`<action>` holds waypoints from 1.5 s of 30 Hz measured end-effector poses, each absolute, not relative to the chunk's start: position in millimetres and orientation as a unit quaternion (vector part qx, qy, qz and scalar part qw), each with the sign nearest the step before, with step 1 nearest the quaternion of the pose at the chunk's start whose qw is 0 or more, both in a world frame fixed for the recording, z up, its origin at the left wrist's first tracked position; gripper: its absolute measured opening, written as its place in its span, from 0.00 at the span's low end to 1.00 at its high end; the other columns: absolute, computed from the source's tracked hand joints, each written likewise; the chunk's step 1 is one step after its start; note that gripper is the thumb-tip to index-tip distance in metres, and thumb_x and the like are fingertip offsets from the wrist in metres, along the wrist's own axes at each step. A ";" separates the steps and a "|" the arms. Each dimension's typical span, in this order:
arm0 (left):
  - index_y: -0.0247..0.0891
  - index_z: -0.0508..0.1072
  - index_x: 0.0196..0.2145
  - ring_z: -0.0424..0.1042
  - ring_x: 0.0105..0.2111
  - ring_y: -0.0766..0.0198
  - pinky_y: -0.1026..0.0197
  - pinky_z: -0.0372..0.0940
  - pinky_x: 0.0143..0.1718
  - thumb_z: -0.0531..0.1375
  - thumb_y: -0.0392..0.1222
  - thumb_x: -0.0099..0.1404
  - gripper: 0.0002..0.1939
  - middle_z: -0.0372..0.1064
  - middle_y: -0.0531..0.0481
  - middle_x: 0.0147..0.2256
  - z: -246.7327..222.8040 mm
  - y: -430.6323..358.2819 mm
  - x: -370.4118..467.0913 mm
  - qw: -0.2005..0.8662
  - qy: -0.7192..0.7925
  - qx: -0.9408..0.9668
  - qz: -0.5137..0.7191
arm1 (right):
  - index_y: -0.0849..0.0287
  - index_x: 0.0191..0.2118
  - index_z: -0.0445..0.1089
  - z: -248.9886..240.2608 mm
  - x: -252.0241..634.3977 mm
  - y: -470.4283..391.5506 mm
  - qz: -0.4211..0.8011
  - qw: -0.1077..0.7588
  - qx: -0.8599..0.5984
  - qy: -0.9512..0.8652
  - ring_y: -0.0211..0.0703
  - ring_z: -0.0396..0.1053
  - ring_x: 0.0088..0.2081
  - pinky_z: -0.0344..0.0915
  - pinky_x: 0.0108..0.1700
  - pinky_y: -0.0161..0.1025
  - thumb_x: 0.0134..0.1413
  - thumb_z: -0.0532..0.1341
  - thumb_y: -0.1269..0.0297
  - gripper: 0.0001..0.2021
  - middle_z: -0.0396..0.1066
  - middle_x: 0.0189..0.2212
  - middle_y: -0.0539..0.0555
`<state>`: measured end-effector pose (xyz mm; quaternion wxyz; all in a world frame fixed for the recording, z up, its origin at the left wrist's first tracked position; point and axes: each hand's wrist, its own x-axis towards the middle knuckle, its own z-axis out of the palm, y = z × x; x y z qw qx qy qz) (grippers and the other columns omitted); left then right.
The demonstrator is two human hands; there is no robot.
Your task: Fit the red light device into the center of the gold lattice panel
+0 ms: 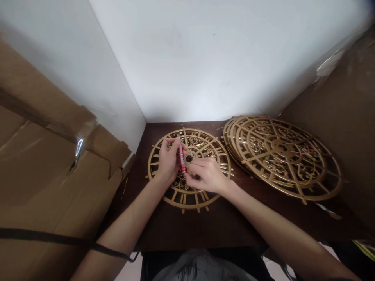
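Slim red tube [182,158], glossy and cylindrical, its printed label broken by paler marks, stands in the head view over the middle of an openwork golden disc [190,207]. The left hand [169,162] is closed around its upper part, thumb and fingers bent. The right hand [208,173] is half curled, thumb and fingertips beside the lower end; whether they grip it, I cannot tell. Under both hands, the disc shows concentric rings, numeral-like bars and curling scrollwork. It lies flat on a smooth, dark brown table [181,232]. To the right, similar discs lean in an overlapping stack [290,154], thin yellow wires [314,168] looping across the top one. Creased, matte cardboard [58,187] fills the left side; a plain white wall [219,58] rises behind.
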<state>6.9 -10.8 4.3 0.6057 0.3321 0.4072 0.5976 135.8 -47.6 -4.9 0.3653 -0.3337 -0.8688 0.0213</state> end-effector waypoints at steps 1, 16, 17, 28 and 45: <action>0.38 0.59 0.31 0.65 0.18 0.74 0.72 0.60 0.21 0.62 0.41 0.56 0.13 0.67 0.57 0.22 4.0 -10.7 6.9 0.605 0.407 0.333 0.598 | 0.60 0.17 0.58 -5.0 135.7 -47.7 0.018 0.366 -0.333 -0.869 0.32 0.55 0.20 0.50 0.24 0.31 0.52 0.54 0.69 0.14 0.59 0.15 0.47; 0.39 0.58 0.31 0.66 0.19 0.73 0.72 0.59 0.20 0.61 0.40 0.57 0.13 0.68 0.56 0.21 3.0 -11.0 7.0 0.607 0.399 0.351 0.591 | 0.60 0.16 0.59 -8.1 133.6 -46.1 -0.022 0.382 -0.326 -0.865 0.33 0.55 0.19 0.50 0.23 0.32 0.50 0.53 0.69 0.14 0.59 0.14 0.46; 0.39 0.58 0.31 0.66 0.19 0.73 0.73 0.59 0.20 0.61 0.40 0.57 0.13 0.68 0.56 0.21 3.4 -11.2 7.1 0.608 0.399 0.352 0.589 | 0.59 0.16 0.59 -8.0 133.6 -46.1 -0.021 0.385 -0.328 -0.862 0.33 0.55 0.19 0.50 0.23 0.32 0.49 0.53 0.69 0.13 0.59 0.14 0.46; 0.39 0.58 0.32 0.65 0.18 0.73 0.73 0.59 0.19 0.61 0.39 0.58 0.12 0.69 0.56 0.20 4.8 -11.9 7.6 0.612 0.403 0.347 0.585 | 0.59 0.16 0.58 -9.3 134.4 -46.2 -0.010 0.377 -0.336 -0.863 0.33 0.55 0.20 0.51 0.24 0.33 0.49 0.53 0.68 0.13 0.59 0.14 0.46; 0.39 0.58 0.31 0.66 0.19 0.74 0.73 0.60 0.20 0.61 0.39 0.58 0.11 0.69 0.55 0.21 5.2 -11.8 7.6 0.614 0.402 0.348 0.584 | 0.59 0.16 0.59 -8.6 134.4 -46.4 -0.010 0.374 -0.335 -0.865 0.33 0.55 0.20 0.51 0.24 0.33 0.49 0.53 0.68 0.13 0.59 0.14 0.46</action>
